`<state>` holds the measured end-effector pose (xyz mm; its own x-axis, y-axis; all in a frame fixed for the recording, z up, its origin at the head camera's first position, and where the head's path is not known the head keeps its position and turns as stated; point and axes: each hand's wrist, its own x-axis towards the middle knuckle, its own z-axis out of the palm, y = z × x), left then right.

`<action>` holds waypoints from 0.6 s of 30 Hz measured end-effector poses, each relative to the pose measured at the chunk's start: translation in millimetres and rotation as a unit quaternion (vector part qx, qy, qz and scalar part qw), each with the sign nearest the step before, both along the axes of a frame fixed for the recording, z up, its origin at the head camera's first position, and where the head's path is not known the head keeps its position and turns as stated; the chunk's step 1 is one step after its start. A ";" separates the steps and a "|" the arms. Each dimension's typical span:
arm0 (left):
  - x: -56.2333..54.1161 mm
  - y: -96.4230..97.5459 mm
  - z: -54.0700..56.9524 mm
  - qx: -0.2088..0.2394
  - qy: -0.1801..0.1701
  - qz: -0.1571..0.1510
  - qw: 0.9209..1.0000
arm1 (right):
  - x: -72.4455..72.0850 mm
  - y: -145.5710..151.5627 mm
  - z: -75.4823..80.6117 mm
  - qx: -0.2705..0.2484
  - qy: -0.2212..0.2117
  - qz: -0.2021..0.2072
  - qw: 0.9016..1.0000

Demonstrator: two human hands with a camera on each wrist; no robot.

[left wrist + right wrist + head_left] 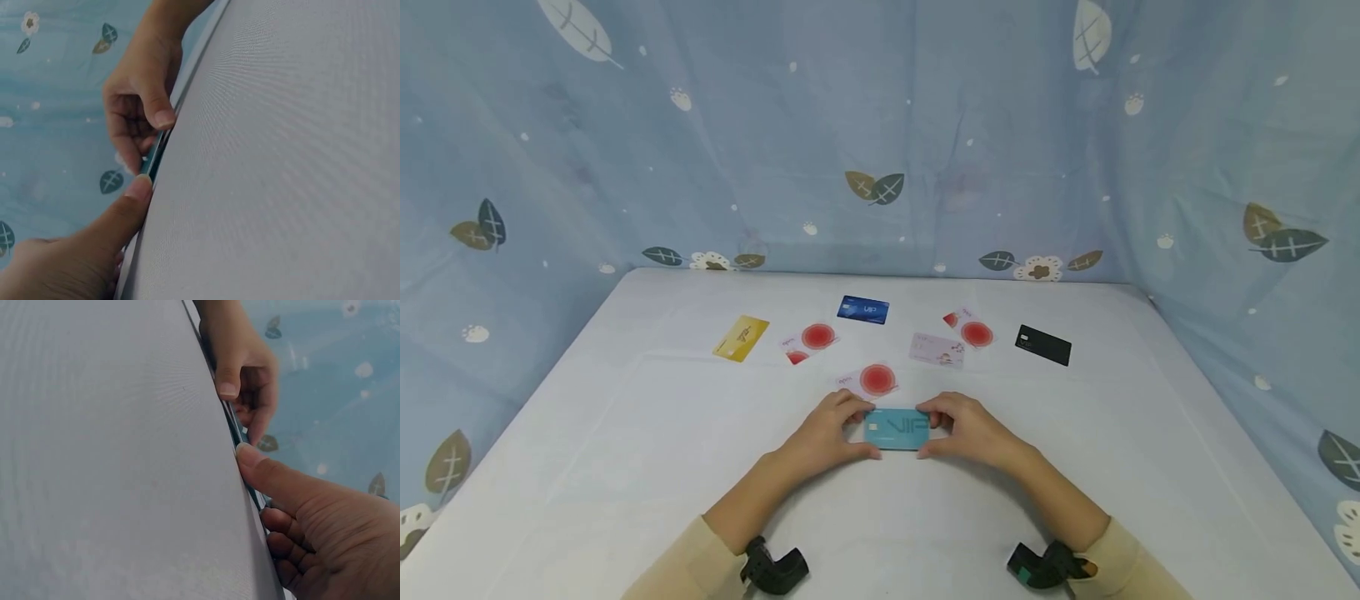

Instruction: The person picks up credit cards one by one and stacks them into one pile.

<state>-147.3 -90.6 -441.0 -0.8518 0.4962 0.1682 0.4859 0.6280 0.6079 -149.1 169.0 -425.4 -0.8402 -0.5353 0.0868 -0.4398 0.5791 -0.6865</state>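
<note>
A teal card marked VIP is at the near middle of the white table, its long side facing me. My left hand pinches its left end, thumb at the near edge and forefinger at the far edge. At the right end my right hand grips it the same way. In the left wrist view the card appears only as a thin edge between both thumbs. The right wrist view gives a similar edge-on look at the card. Whether it touches the cloth is unclear.
Beyond the hands lie a yellow card, a blue VIP card, a pale pink card and a black card. Three white cards with red circles lie among them, the nearest one just past the teal card. A patterned blue curtain surrounds the table.
</note>
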 end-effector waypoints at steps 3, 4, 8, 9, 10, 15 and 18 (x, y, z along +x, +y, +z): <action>-1.0 -1.9 0.2 -0.001 -0.002 -0.013 1.000 | -0.1 0.0 -0.3 -0.001 0.003 -0.001 1.000; -1.3 -2.1 0.6 -0.001 -0.003 -0.017 1.000 | -0.2 0.3 -0.6 -0.001 0.004 -0.001 1.000; -2.2 -3.2 2.3 0.002 -0.017 -0.021 1.000 | -0.9 0.5 -1.9 0.001 0.007 -0.001 1.000; -2.4 -3.4 2.8 0.003 -0.020 -0.021 1.000 | -1.1 0.4 -2.1 0.002 0.008 0.000 1.000; -2.7 -3.6 2.9 0.003 -0.024 -0.021 0.999 | -1.3 0.2 -2.3 0.002 0.008 -0.001 1.000; -3.5 -5.0 3.6 0.005 -0.036 -0.019 0.999 | -1.4 -0.7 -2.8 0.001 0.008 -0.001 1.000; -3.6 -5.7 3.3 0.008 -0.042 -0.014 0.999 | -1.6 -1.2 -3.3 -0.001 0.003 -0.002 1.000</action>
